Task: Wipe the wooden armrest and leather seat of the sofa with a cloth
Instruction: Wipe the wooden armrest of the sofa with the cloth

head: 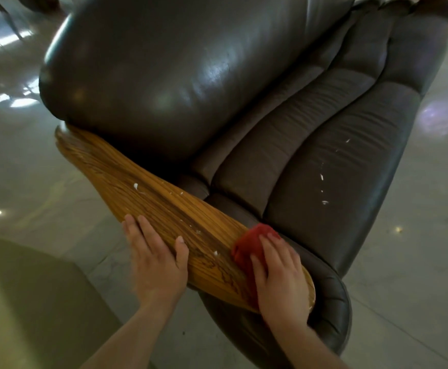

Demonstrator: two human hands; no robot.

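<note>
The left hand (155,258) lay flat and open on the outer edge of the wooden armrest (148,198), fingers spread, thumb across the grain, its grip holding nothing. The right hand (280,275) pressed palm-down on one red cloth (249,243) near the armrest's front end, fingers extended over it rather than curled. White specks dotted the armrest and the leather seat (332,166) of the single sofa beside it.
</note>
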